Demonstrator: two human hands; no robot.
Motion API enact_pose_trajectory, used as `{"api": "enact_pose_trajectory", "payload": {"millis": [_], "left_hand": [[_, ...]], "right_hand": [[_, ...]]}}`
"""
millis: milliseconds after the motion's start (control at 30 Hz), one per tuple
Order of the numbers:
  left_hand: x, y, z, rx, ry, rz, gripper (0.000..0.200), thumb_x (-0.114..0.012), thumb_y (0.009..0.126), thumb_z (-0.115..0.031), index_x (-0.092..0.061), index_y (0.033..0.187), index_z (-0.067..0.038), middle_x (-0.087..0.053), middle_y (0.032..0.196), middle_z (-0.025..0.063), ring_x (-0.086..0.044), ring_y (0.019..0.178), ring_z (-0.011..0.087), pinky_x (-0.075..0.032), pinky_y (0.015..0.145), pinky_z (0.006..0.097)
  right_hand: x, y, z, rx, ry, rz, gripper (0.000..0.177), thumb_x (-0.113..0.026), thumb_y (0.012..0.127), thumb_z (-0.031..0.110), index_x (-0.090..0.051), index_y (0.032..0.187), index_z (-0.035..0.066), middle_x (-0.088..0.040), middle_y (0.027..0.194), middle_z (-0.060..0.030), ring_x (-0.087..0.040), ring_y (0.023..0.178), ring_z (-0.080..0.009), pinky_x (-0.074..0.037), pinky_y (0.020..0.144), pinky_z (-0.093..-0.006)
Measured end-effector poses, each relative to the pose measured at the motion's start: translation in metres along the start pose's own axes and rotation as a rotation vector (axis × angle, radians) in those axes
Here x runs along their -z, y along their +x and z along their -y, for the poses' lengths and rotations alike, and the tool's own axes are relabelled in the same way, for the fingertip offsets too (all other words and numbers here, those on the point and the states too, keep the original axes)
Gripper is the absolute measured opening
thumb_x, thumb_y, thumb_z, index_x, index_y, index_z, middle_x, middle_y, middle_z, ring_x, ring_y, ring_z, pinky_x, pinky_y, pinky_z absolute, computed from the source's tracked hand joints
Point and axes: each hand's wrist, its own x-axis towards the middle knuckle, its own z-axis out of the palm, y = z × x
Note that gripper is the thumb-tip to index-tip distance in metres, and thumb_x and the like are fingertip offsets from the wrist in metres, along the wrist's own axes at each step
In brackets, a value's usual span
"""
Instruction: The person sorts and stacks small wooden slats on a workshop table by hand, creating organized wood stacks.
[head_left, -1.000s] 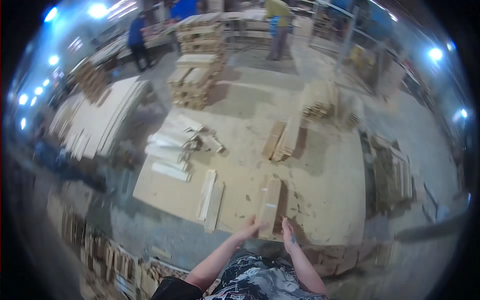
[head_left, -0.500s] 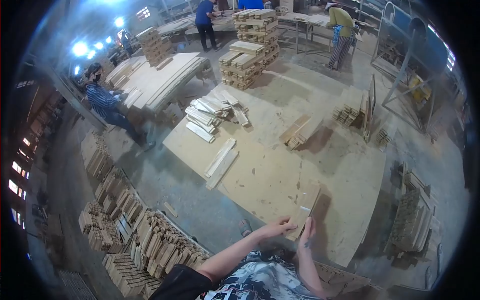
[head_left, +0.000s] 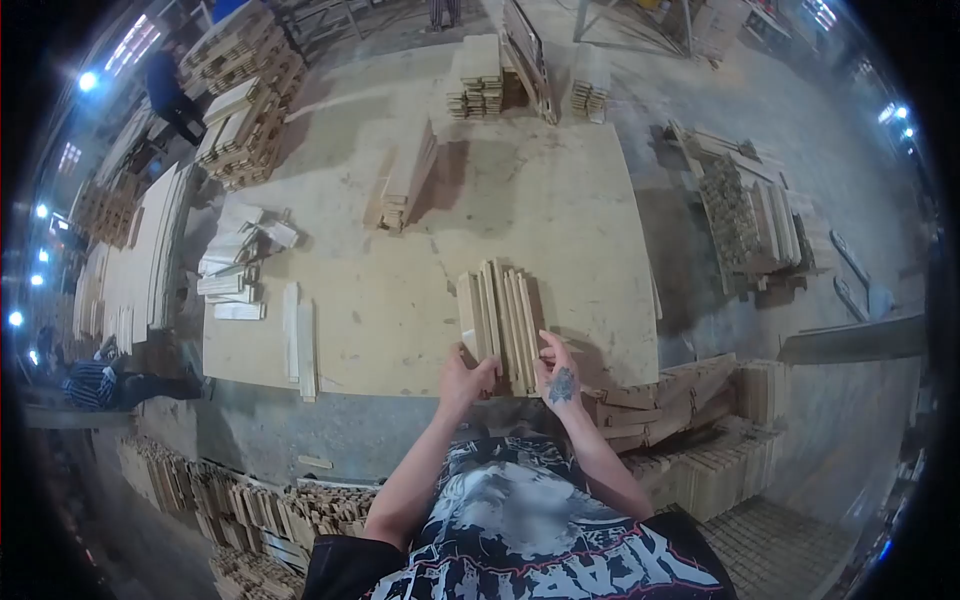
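Observation:
A bundle of wooden slats stands on edge near the front of the wide board-topped table, slightly fanned with narrow gaps between pieces. My left hand grips the near left end of the bundle, thumb toward the front and fingers along the outer side. On the opposite side, my right hand holds the outermost slats with bent fingers. A pale patch shows on the left slat beside my left fingers. Parts of the fingers are hidden by the wood.
Another slat bundle stands farther back, with loose pale slats to its left. Two slats lie at the front left edge. Stacked wood stands to the right, more piles below. A person in a striped top is far left.
My view has swung right and down. The slats between my hands, a tight bundle before, now stand spread on the table, with my hands farther apart at their two sides.

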Motion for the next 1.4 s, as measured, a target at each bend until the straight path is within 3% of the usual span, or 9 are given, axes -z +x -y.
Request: {"api": "enact_pose_trajectory", "payload": {"millis": [233, 433, 667, 733, 833, 900, 967, 1167, 1400], "left_hand": [[0.065, -0.004, 0.016, -0.213, 0.247, -0.298, 0.062, -0.083, 0.082, -0.041, -0.064, 0.117, 0.007, -0.069, 0.104, 0.0222, -0.067, 0.097, 0.0338, -0.053, 0.087, 0.042], [0.114, 0.018, 0.052, -0.246, 0.323, -0.44, 0.052, -0.079, 0.087, -0.039, -0.067, 0.111, 0.005, -0.067, 0.097, 0.02, -0.066, 0.096, 0.0352, -0.051, 0.087, 0.0427], [0.136, 0.016, 0.049, -0.239, 0.61, -0.697, 0.051, -0.075, 0.091, -0.032, -0.06, 0.127, 0.001, -0.058, 0.118, 0.0224, -0.057, 0.11, 0.0438, -0.047, 0.092, 0.0505], [0.13, 0.015, 0.035, -0.357, 0.58, -0.615, 0.048, -0.075, 0.091, -0.03, -0.061, 0.126, 0.0, -0.06, 0.114, 0.0218, -0.058, 0.108, 0.0433, -0.047, 0.091, 0.0504], [0.097, 0.013, 0.034, -0.626, 0.589, -0.517, 0.042, -0.075, 0.089, -0.024, -0.064, 0.123, -0.003, -0.063, 0.107, 0.0187, -0.061, 0.1, 0.0409, -0.048, 0.088, 0.0503], [0.06, 0.003, 0.019, -0.545, 0.521, -0.292, 0.037, -0.076, 0.089, -0.023, -0.066, 0.121, -0.007, -0.064, 0.101, 0.0154, -0.063, 0.093, 0.0382, -0.049, 0.085, 0.0497], [0.03, -0.008, 0.002, -0.727, 0.506, -0.179, 0.041, -0.074, 0.088, -0.025, -0.063, 0.125, -0.011, -0.061, 0.098, 0.0145, -0.062, 0.089, 0.0368, -0.05, 0.077, 0.0481], [-0.021, -0.009, -0.016, -0.769, 0.565, -0.088, 0.061, -0.071, 0.091, -0.037, -0.052, 0.146, -0.019, -0.059, 0.096, 0.0136, -0.064, 0.087, 0.0335, -0.051, 0.074, 0.0456], [-0.009, -0.006, -0.005, -0.623, 0.767, -0.128, 0.061, -0.066, 0.095, -0.045, -0.048, 0.151, -0.028, -0.057, 0.101, 0.0151, -0.065, 0.087, 0.0326, -0.053, 0.071, 0.0471]], "right_hand": [[0.022, 0.0, -0.027, 0.003, 0.026, -0.1, 0.05, -0.058, 0.094, 0.0, -0.053, 0.143, 0.006, -0.068, 0.101, -0.0115, -0.066, 0.09, -0.0186, -0.054, 0.085, -0.0315], [0.059, -0.005, -0.052, -0.021, -0.023, -0.201, 0.05, -0.056, 0.095, -0.001, -0.052, 0.144, 0.005, -0.069, 0.104, -0.0116, -0.065, 0.089, -0.0189, -0.053, 0.083, -0.0311], [0.082, 0.001, -0.045, 0.072, -0.307, -0.359, 0.045, -0.063, 0.089, 0.0, -0.06, 0.134, 0.006, -0.066, 0.104, -0.014, -0.065, 0.095, -0.0242, -0.054, 0.083, -0.0363], [0.074, 0.002, -0.04, 0.144, -0.428, -0.396, 0.045, -0.065, 0.088, 0.003, -0.061, 0.132, 0.006, -0.065, 0.106, -0.0135, -0.065, 0.096, -0.0262, -0.054, 0.083, -0.0389], [0.036, 0.0, -0.023, 0.102, -0.197, -0.181, 0.044, -0.069, 0.087, 0.008, -0.063, 0.131, 0.009, -0.064, 0.108, -0.013, -0.064, 0.1, -0.0315, -0.053, 0.087, -0.0434], [0.009, -0.003, -0.002, 0.081, -0.158, -0.084, 0.045, -0.071, 0.086, 0.01, -0.063, 0.131, 0.011, -0.063, 0.111, -0.0137, -0.063, 0.104, -0.033, -0.052, 0.089, -0.0436], [-0.005, -0.006, 0.013, 0.081, -0.182, -0.027, 0.046, -0.073, 0.086, 0.012, -0.063, 0.131, 0.013, -0.061, 0.113, -0.0141, -0.062, 0.107, -0.0338, -0.052, 0.091, -0.0441], [-0.017, -0.015, 0.017, 0.221, -0.42, -0.009, 0.059, -0.076, 0.081, 0.012, -0.061, 0.138, 0.02, -0.051, 0.124, -0.0165, -0.056, 0.116, -0.0364, -0.05, 0.094, -0.05], [-0.014, -0.014, 0.021, 0.048, -0.44, -0.011, 0.065, -0.076, 0.079, 0.022, -0.057, 0.141, 0.022, -0.05, 0.126, -0.0159, -0.054, 0.119, -0.0371, -0.051, 0.095, -0.052]]}}
